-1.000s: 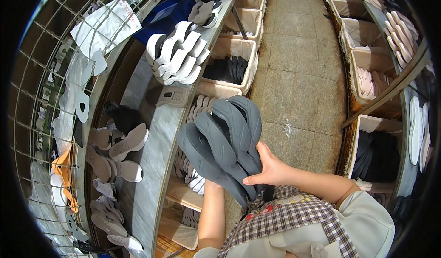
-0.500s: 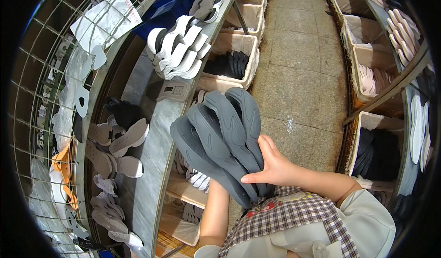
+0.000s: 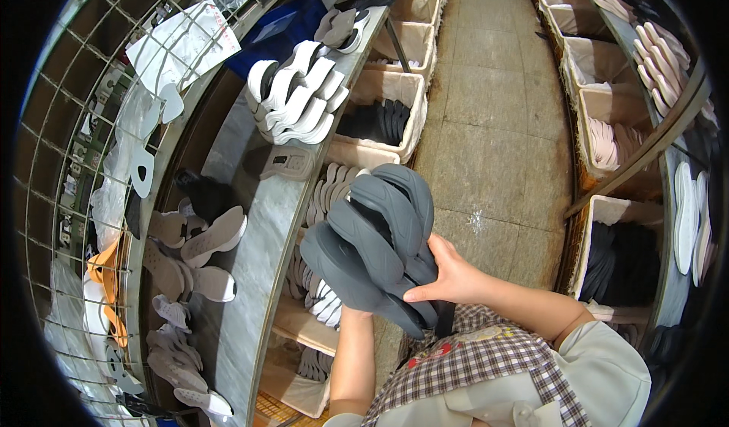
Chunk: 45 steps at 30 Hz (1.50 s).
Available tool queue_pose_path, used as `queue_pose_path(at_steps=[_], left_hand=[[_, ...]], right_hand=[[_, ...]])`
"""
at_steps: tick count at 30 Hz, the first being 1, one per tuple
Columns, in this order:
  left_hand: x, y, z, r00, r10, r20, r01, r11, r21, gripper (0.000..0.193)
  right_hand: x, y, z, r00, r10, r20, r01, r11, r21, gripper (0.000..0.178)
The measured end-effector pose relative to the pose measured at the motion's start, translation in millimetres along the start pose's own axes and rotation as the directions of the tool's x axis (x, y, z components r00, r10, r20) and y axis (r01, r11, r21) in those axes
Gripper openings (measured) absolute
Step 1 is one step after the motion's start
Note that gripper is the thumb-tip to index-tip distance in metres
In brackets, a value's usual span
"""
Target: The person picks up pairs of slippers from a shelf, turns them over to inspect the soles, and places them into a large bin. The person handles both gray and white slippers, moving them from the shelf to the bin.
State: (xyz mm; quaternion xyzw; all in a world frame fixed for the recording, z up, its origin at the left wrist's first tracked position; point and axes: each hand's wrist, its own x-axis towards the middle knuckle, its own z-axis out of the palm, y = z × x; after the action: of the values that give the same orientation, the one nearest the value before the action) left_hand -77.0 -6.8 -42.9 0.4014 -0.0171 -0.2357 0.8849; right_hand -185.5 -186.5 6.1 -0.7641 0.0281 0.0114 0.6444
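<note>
Several dark grey shoe soles (image 3: 372, 237) are bunched together in front of me, their toe ends pointing up and away. My right hand (image 3: 444, 273) grips the bunch from the right, thumb across the near face and fingers round the edge. From the lower left my left hand (image 3: 357, 313) reaches under and behind the soles and holds them there; its fingers are hidden. Left of the bunch runs a grey marble-look bench (image 3: 254, 267). White soles (image 3: 292, 108) stand on it in a curved row, beside a single beige sole (image 3: 281, 161).
Cloth-lined bins (image 3: 380, 119) with dark and pale soles line the aisle under the bench. More bins (image 3: 619, 134) and a shelf rail (image 3: 645, 150) stand along the right. Wire mesh (image 3: 57, 123) rises at far left, near loose beige soles (image 3: 216, 237). Between runs a tiled floor (image 3: 497, 123).
The grey soles have tilted and drawn closer together, and their toe ends have moved slightly right and lower. Both hands stay on them. The view has shifted slightly.
</note>
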Motion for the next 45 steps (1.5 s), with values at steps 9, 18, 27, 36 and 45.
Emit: queue_pose_path(at_steps=[9,18,27,36,45], left_hand=[[-19,-7,-6,0.995,-0.041,0.093,0.043,0.999,-0.021,0.048],[-24,-13,-9,0.988,-0.095,0.121,0.1,0.994,-0.037,0.045],[-28,-13,-16,0.983,-0.144,0.111,0.151,0.987,-0.058,0.047],[-30,-9,-13,0.992,0.02,0.124,-0.058,0.95,0.307,0.045],[-53,-22,27,0.994,0.027,0.105,-0.072,0.886,0.458,0.042]], right_hand=[[-3,-8,-5,0.977,-0.172,-0.125,0.136,0.958,-0.253,0.099],[-4,-19,-5,0.989,-0.088,-0.119,0.05,0.955,-0.293,0.102],[-1,-1,-6,0.984,-0.136,-0.119,0.104,0.965,-0.241,0.096],[17,42,-18,0.99,-0.129,0.065,0.123,0.989,0.083,0.1],[48,46,-39,0.738,-0.675,-0.021,0.627,0.696,-0.35,0.087]])
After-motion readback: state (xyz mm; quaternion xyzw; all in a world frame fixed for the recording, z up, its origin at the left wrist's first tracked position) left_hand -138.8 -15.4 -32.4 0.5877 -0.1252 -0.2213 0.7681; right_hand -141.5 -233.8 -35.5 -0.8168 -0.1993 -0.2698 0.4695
